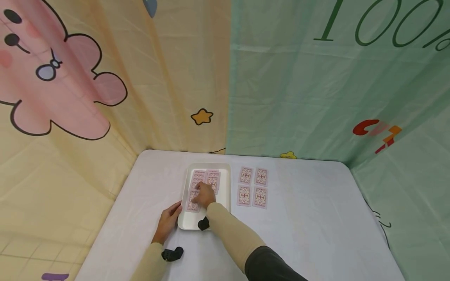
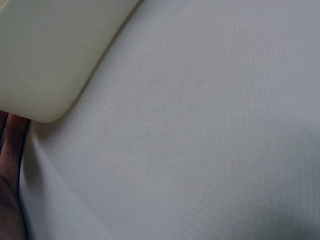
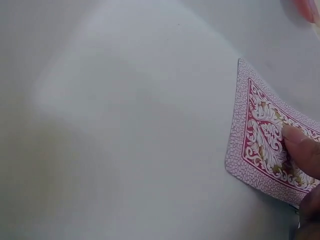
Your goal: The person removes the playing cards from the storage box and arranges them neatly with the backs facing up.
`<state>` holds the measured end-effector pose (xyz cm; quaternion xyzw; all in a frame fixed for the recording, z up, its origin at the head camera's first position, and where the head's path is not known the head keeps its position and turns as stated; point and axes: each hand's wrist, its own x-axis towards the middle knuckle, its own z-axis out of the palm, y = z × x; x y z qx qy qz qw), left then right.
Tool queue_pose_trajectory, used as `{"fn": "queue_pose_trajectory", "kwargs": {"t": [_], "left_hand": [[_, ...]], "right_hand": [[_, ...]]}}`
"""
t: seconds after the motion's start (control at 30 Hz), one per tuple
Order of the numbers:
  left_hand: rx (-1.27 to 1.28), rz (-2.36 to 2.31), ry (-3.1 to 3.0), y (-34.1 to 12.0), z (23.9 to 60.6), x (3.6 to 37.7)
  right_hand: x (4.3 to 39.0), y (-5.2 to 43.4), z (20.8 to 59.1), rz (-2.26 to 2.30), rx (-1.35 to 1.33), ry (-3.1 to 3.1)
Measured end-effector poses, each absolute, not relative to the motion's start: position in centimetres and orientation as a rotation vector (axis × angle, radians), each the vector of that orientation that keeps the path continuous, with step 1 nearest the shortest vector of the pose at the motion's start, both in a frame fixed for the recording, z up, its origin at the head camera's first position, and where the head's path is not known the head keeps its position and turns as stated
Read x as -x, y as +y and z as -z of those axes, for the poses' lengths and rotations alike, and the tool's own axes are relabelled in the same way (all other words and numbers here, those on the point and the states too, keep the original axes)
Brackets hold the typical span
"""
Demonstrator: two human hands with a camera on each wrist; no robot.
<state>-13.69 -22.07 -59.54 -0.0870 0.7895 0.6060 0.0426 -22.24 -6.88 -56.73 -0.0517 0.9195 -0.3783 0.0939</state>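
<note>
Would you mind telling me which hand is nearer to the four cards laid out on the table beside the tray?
Right. The right hand rests on cards in the tray, just left of the four cards; the left hand holds the tray's far left edge.

Four pink-backed cards point(image 1: 252, 187) sit face down in a neat two-by-two block on the white tablecloth point(image 1: 316, 226), just right of the tray. Behind the table hang cartoon backdrops: a yellow one point(image 1: 140, 97) with a pink blob character and star, and a green one point(image 1: 316, 86) reading "100%".
</note>
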Motion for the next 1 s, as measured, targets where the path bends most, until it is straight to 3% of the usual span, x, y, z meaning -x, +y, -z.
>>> {"fn": "queue_pose_trajectory", "kwargs": {"t": [1.0], "left_hand": [[0.265,-1.826,2.399,-22.3,60.0,14.0]], "right_hand": [[22.3,-3.3,55.5,1.493,0.253,2.463]]}}
